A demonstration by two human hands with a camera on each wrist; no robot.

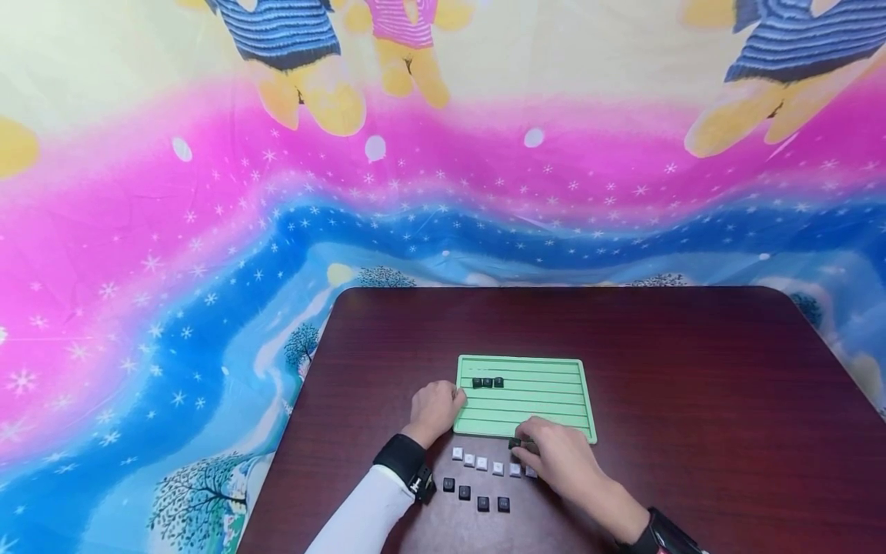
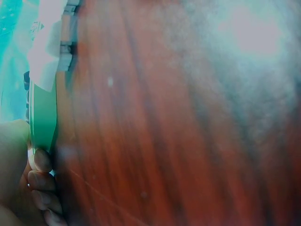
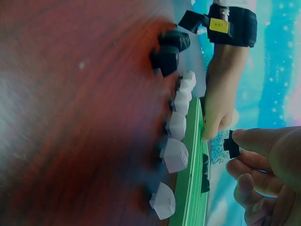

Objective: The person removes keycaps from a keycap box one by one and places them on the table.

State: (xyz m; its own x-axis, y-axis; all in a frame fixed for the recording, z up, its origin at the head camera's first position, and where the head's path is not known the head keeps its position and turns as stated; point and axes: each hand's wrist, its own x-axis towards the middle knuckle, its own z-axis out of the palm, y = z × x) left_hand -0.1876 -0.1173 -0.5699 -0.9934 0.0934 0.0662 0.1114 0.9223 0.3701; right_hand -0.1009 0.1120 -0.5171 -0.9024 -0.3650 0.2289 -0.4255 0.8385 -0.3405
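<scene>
A light green ridged tray lies on the table, and three black keycaps sit side by side along one of its upper ridges. My left hand grips the tray's left edge; in the left wrist view its fingers curl at the green rim. Between thumb and fingertips, my right hand pinches a single black keycap, held just above the tray's near edge. A row of several white keycaps stands in front of the tray, its right end partly hidden by the right hand.
Nearer than the white row, several loose black keycaps lie on the dark brown table. A patterned cloth hangs behind the table's far edge. Both wrists wear black straps with small devices.
</scene>
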